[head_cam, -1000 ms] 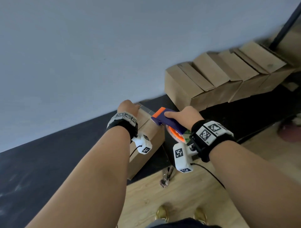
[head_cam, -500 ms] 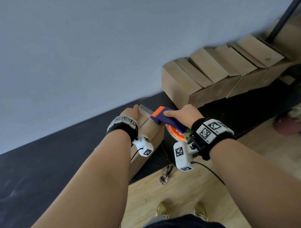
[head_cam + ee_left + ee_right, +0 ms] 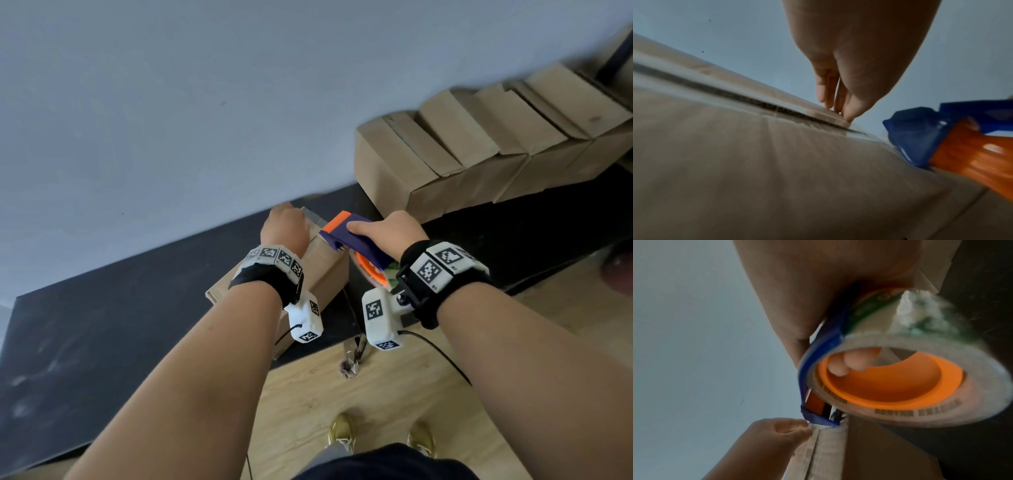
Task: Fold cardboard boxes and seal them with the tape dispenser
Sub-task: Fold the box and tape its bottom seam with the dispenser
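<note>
Two hands at our black table (image 3: pixel 102 329) by a grey wall (image 3: pixel 171 102): left hand (image 3: pixel 284 228) fingers straight on the box (image 3: pixel 325 270); right hand (image 3: pixel 394 229) grips the tape dispenser (image 3: pixel 356 243).

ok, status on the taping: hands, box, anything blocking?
Left hand fingertips press clear tape onto the brown cardboard box seam. Right hand grips the purple-and-orange tape dispenser at the box's far edge. No obstruction visible.

Matt brown cardboard box (image 3: pixel 325 270) under glossy clear tape (image 3: pixel 748 97); smooth orange-blue plastic dispenser (image 3: pixel 356 240).
</note>
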Tool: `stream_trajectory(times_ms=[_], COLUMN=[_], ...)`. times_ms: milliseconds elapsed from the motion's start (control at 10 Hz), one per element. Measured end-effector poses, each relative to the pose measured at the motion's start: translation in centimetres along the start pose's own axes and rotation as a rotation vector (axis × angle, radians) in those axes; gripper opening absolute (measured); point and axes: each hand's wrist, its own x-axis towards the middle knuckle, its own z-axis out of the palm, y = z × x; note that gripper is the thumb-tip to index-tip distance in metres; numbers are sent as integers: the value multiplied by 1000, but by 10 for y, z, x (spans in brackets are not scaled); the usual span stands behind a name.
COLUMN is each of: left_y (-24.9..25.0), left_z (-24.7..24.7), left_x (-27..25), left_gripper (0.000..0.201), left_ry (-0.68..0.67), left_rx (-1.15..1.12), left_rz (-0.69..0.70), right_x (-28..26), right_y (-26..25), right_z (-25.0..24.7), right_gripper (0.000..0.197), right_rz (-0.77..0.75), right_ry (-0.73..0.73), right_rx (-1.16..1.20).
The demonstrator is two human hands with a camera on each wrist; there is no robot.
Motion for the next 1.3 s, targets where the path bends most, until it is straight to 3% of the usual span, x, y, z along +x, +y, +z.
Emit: stream_trajectory(times_ms=[100,400,500,700,800,1000,1300], left_y=[-2,3,-6,13,17,18,22], left_z=[6,11,18,14,14,27,37], left_x=[-11,-36,-25,-31,-35,-42,-51], left_gripper=[25,44,47,49,64,90,86], left_ry=[-29,-49,-150,-167,-162,-181,-174], left_rx=[19,104,219,419,159,118,90], left_rz=[13,59,53,121,-68,-145,-162], right_x=[-2,-11,-15,-22,-23,-20,-13], right_y=[1,15,28,61,71,75,81], right_z=[-1,-7,-15,-28,-31,-24,-11], right_gripper=[43,41,40,43,40,44,52], right_rz=[-6,-11,10,65,56,49,81], right_ry=[-14,-60,-82,-129,-130,-156,-188], right_rx=[21,45,53,123,64,21,36])
